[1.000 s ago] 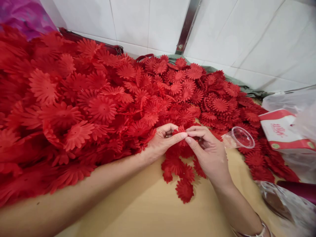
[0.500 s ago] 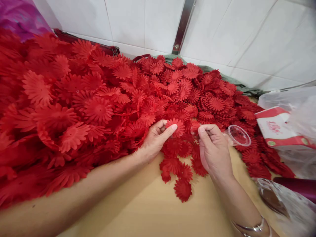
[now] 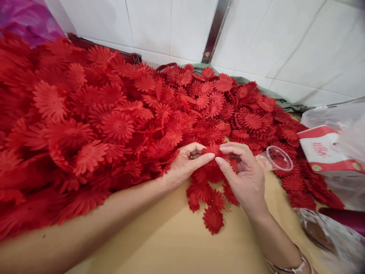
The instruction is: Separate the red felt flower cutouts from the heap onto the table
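Between the thumb and fingers of my left hand is a red fabric flower layer, round with notched petals. My right hand meets it from the right, with thumb and fingertips closed on its edge. Whether a second small layer lies between the right fingers is hidden. Just below the hands, several loose red flower layers lie on the tan tabletop. A large heap of red flower layers spreads behind and to the left of both hands.
To the right of my right hand stands a clear plastic cup tipped on its side. Beyond it are a red and white box and clear plastic bags. A white tiled wall rises behind the heap, with a purple bag at far left.
My right hand has moved left, bringing a small red piece from beside the left hand's flower layer up against it. The left hand keeps its hold. The view has shifted slightly.
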